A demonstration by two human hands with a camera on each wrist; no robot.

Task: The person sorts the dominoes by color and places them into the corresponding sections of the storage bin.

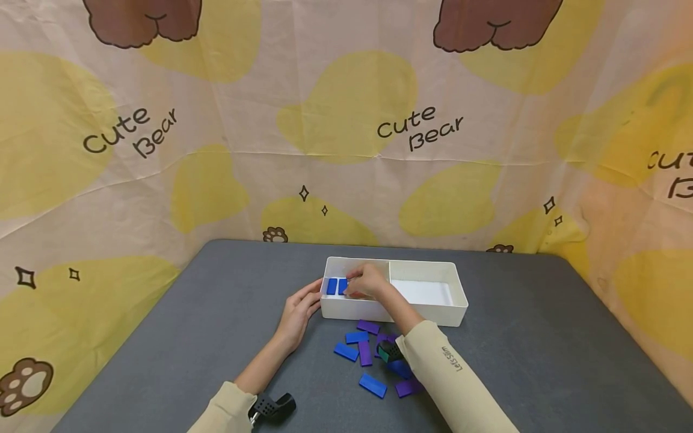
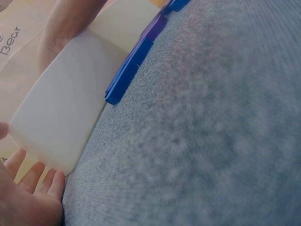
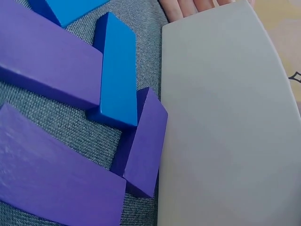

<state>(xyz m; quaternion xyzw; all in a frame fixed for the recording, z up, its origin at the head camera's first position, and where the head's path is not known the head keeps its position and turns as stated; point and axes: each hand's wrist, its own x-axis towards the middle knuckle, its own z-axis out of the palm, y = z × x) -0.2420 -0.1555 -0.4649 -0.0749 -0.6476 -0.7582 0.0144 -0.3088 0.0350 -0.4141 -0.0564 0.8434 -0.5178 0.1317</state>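
Observation:
A long white box (image 1: 354,310) with two compartments stands across the table. My left hand (image 1: 296,314) rests against its left end, fingers extended; in the left wrist view the fingertips lie along the box's short end. My right hand (image 1: 368,281) reaches over the front wall into the left compartment. Its thumb and index finger pinch a blue block (image 1: 342,287), partly hidden by the fingers. Beside that one, another blue block (image 1: 332,286) lies parallel in the same compartment. The right wrist view shows the box's front wall (image 3: 221,117), with the fingers inside hidden behind it.
In front of the box several blue and purple blocks lie scattered, among them a blue block (image 1: 372,385) nearest me and a purple block (image 1: 368,326) close to the wall. My right sleeve (image 1: 455,379) covers part of the pile. A printed cloth (image 1: 346,198) hangs behind the table.

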